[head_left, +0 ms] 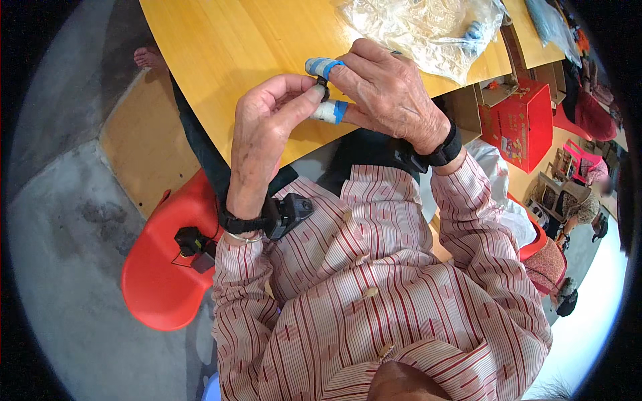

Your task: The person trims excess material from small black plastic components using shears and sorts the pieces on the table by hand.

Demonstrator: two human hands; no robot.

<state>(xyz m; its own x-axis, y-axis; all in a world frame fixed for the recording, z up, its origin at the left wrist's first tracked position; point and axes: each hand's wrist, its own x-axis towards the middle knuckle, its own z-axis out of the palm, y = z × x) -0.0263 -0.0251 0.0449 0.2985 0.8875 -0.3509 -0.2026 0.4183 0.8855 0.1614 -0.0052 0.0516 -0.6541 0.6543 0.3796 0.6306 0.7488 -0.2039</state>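
Light: bright, even daylight | shadows: soft | focus: sharp centre | edges: fisheye bend, black vignette

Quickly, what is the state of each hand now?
Left hand: closed, pinching a small dark part.
Right hand: closed on the same small dark part, fingertips taped.

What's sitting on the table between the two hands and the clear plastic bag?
In the head view, nothing: only bare yellow tabletop separates the left hand and right hand, pinching a small dark part, from the clear plastic bag.
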